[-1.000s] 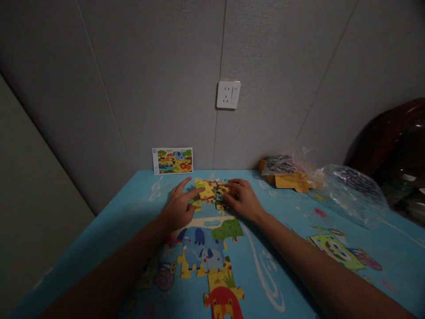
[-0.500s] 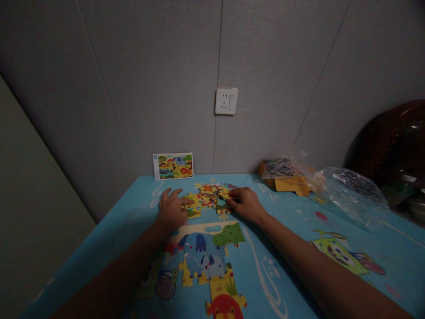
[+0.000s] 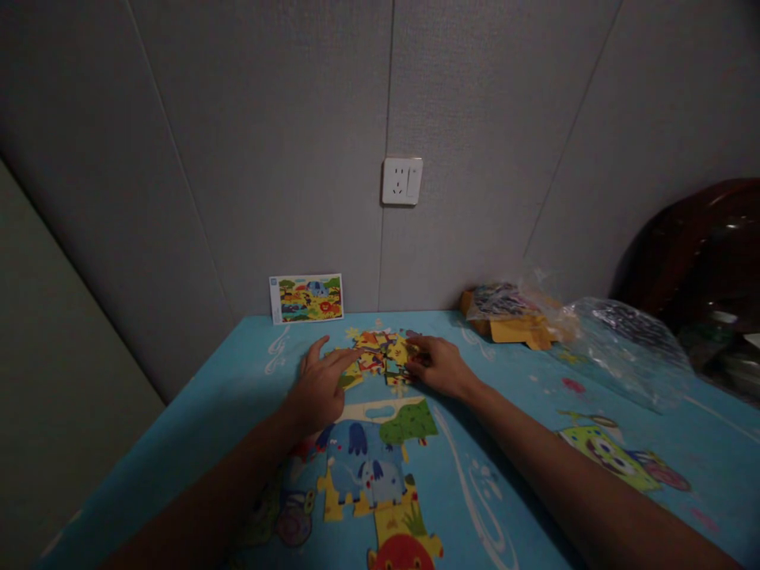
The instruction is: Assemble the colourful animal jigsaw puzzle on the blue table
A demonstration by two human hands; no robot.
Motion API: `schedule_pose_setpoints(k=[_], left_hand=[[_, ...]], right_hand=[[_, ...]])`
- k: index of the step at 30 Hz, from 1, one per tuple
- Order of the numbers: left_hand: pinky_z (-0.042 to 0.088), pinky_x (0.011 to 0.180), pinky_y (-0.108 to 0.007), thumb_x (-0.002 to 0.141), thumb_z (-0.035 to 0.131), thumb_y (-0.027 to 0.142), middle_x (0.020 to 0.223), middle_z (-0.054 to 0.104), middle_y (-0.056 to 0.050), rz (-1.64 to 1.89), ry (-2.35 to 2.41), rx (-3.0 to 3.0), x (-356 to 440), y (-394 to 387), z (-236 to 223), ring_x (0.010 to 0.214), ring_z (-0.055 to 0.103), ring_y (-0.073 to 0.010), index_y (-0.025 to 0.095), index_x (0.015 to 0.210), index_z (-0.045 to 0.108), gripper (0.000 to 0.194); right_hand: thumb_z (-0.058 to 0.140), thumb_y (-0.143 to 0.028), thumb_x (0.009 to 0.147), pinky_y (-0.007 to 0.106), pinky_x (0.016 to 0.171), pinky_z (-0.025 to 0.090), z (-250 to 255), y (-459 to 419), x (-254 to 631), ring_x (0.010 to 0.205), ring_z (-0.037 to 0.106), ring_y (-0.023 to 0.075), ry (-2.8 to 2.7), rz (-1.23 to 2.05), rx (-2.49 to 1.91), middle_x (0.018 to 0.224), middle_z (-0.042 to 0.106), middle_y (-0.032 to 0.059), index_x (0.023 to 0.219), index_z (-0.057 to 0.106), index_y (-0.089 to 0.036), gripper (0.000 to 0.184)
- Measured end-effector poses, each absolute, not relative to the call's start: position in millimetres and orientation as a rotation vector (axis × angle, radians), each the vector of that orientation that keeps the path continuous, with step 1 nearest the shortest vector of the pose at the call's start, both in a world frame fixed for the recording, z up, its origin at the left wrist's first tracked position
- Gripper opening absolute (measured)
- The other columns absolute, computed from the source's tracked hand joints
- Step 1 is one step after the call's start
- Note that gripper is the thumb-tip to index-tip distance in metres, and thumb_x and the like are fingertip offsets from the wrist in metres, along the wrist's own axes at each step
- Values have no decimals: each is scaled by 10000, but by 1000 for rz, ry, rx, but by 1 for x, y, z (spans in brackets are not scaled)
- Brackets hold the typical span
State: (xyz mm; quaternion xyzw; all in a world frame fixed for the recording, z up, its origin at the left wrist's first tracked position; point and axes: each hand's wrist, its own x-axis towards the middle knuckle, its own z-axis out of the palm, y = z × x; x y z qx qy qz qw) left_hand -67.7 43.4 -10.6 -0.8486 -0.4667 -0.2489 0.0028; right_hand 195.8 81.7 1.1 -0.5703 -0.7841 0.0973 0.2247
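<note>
A heap of loose jigsaw pieces (image 3: 371,352) lies on the blue table cover, between my two hands. My left hand (image 3: 321,385) reaches over the heap's left side, fingers stretched out, the index fingertip at the pieces. At the right side of the heap, my right hand (image 3: 438,364) has thumb and fingers closed on a yellow puzzle piece (image 3: 401,350). Nearer to me lies a joined part of the puzzle (image 3: 362,463), with blue elephants, a green bush and a red animal head at the bottom edge. My left hand and forearm hide some of its left side.
A picture card (image 3: 307,299) of the animal scene leans against the wall. At the back right lie an orange-yellow packet (image 3: 516,326) and a crumpled clear plastic bag (image 3: 629,348). A white socket plate (image 3: 402,181) is on the wall; a dark brown chair (image 3: 682,245) stands far right.
My left hand has moved right, its index finger now reaching further into the heap. My right hand stays at the heap's right side, where a yellow piece now shows more at its fingertips.
</note>
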Motion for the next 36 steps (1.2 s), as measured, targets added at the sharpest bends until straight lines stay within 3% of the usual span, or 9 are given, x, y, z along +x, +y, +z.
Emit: schedule_pose_setpoints(k=[5,9,13,19,22,26,30,32,36], left_hand=[[202,1153,-595,611,441,-45,1444,499,-11,-814,-1399,-2747,-65,39,-9,1426,174,-332,256,1494,328,939],[236,1143,-586,627,450,-38,1498,425,-21,-808,-1256,-2864,-59,32,-8,1458,97,-331,295,1538,172,1009],[261,1143,-569,639,465,-19,1436,473,-88,-756,-1178,-2901,-57,31,-8,1462,135,-335,261,1512,292,932],[312,1118,-537,658,450,-36,1519,343,-145,-745,-1648,-2548,-61,42,-7,1455,196,-339,197,1431,456,807],[324,1107,-534,650,472,-31,1496,406,-109,-598,-1852,-2455,-63,45,-3,1451,209,-355,241,1365,547,768],[321,1075,-611,654,494,-2,1397,549,-46,-429,-1990,-2440,-62,44,3,1444,173,-421,304,1337,576,753],[293,1050,-672,663,517,29,1481,457,-27,-347,-2054,-2389,-62,41,6,1433,136,-472,325,1298,609,707],[278,1067,-657,668,511,31,1490,447,-31,-360,-2029,-2406,-61,40,6,1442,120,-455,316,1362,545,751],[219,1126,-597,630,460,-22,1494,443,23,-427,-1880,-2546,-60,37,5,1463,42,-405,292,1521,245,969]], right_hand=[[701,-344,746,462,954,429,7,75,193,1064,603,303,-2024,229,-1436,1171,662,168,1236,610,-118,547],[721,-436,754,426,939,448,13,55,177,1066,591,271,-2067,292,-1074,1189,636,156,1257,575,-140,601],[745,-518,731,426,995,417,10,49,169,1154,550,260,-2192,361,-873,1256,611,119,1310,534,-197,695],[601,-428,859,480,1014,370,-1,75,189,1173,525,299,-2123,134,-1335,1285,603,156,1203,654,-153,444],[640,-422,814,488,990,369,-3,80,194,1134,543,314,-2174,128,-1474,1269,626,138,1171,682,-174,436],[671,-413,789,467,945,381,0,77,190,1064,570,305,-2215,158,-1533,1154,685,107,1129,703,-207,399],[698,-417,770,439,931,382,4,76,189,1055,574,295,-2191,171,-1555,1081,707,90,1106,712,-212,394],[700,-422,767,432,931,385,5,76,189,1044,584,290,-2181,185,-1574,1049,713,93,1110,710,-205,406],[690,-430,783,487,1009,325,7,75,188,1099,583,297,-2195,165,-1600,1096,706,108,1106,706,-204,394]])
